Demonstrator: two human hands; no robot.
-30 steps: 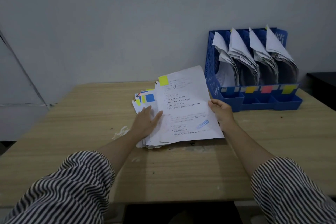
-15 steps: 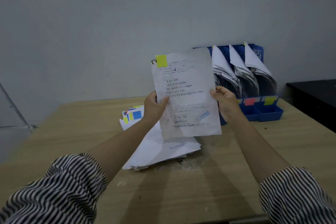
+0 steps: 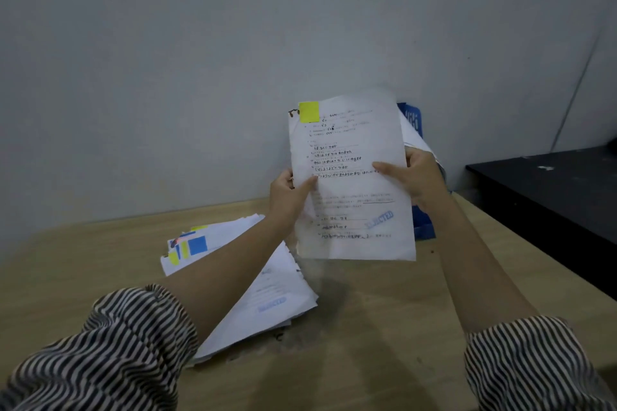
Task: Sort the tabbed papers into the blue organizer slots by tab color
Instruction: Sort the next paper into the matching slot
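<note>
I hold a white sheet (image 3: 350, 183) with a yellow tab (image 3: 309, 112) at its top left, upright above the table. My left hand (image 3: 288, 193) pinches its left edge and my right hand (image 3: 415, 177) pinches its right edge. The sheet covers most of the blue organizer (image 3: 423, 230), which stands behind it against the wall; only its right side and a corner of its base show. A stack of tabbed papers (image 3: 253, 290) lies on the wooden table (image 3: 384, 344) under my left forearm, with blue and yellow tabs at its top left corner.
A dark surface (image 3: 547, 197) stands beyond the table's right edge. A plain grey wall runs behind the table.
Both hands have lifted the yellow-tabbed sheet off the stack and carried it up and to the right, in front of the organizer. The view has swung right.
</note>
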